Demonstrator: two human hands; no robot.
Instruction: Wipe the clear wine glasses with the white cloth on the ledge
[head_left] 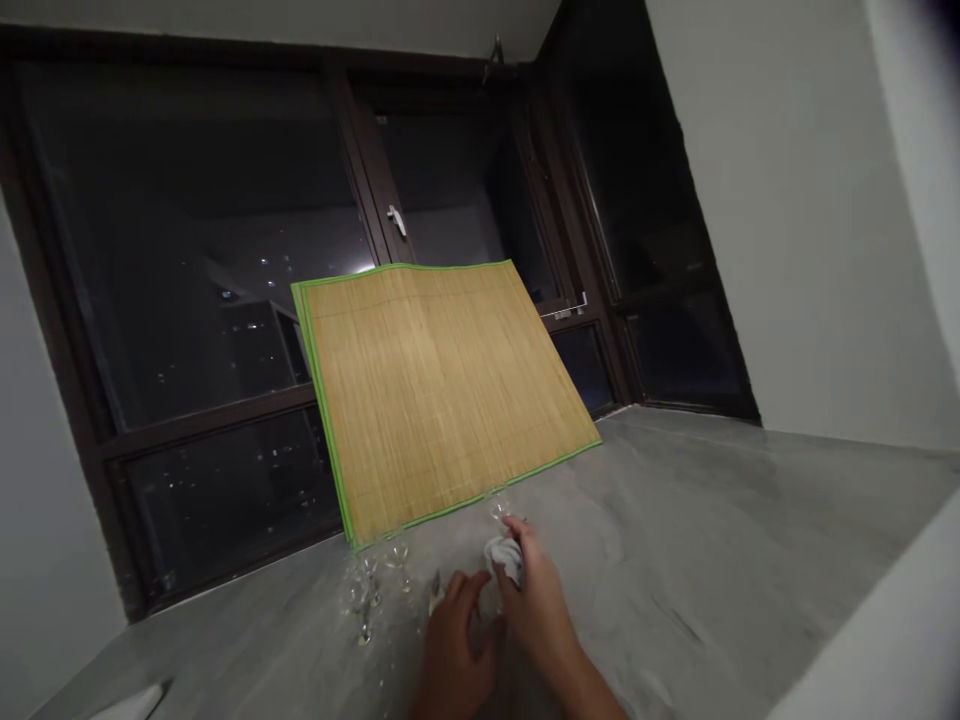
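My right hand (pixel 534 592) is closed around a crumpled white cloth (pixel 504 556) low in the middle of the view. My left hand (pixel 454 640) sits just beside it with fingers curled around a clear glass (pixel 480 596) that is hard to make out. Both hands hover over the grey stone sill (pixel 712 560). Several clear stemmed glasses (pixel 369 592) stand on the sill to the left of my hands.
A folded bamboo mat with green edging (pixel 439 390) leans against the dark window (pixel 187 280) behind the glasses. A white wall (pixel 810 200) closes the right side. A pale flat object (pixel 127 704) lies at the bottom left.
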